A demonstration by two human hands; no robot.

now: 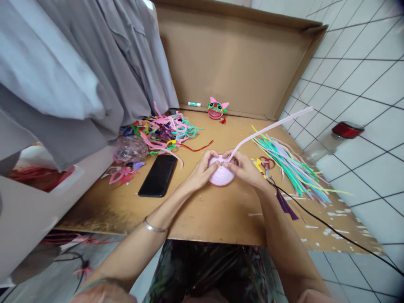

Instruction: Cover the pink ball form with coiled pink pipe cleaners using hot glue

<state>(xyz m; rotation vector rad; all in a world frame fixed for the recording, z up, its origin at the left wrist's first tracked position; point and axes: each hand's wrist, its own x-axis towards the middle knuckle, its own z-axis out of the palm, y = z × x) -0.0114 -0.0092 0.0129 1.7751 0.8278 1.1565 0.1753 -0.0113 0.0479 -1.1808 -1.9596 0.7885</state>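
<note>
Both hands meet over a round, domed piece point(221, 176) of pale pink coiled pipe cleaner with a darker pink lower rim. My left hand point(205, 168) grips its left side, thumb on top and fingers curled behind. On the other side, my right hand point(243, 168) pinches a pale pink pipe cleaner strip point(271, 125) at the top of the dome. The strip's free end sticks up and out to the right. Where the fingertips meet, the exact contact is partly hidden.
A black phone point(158, 176) lies left, below a heap of colourful pipe cleaners point(167, 128). Red-handled scissors point(267, 164), a yellow glue gun point(259, 166) with a black cord and loose pipe cleaners point(290, 162) lie right. A finished animal head point(217, 108) and glue stick point(194, 104) stand behind.
</note>
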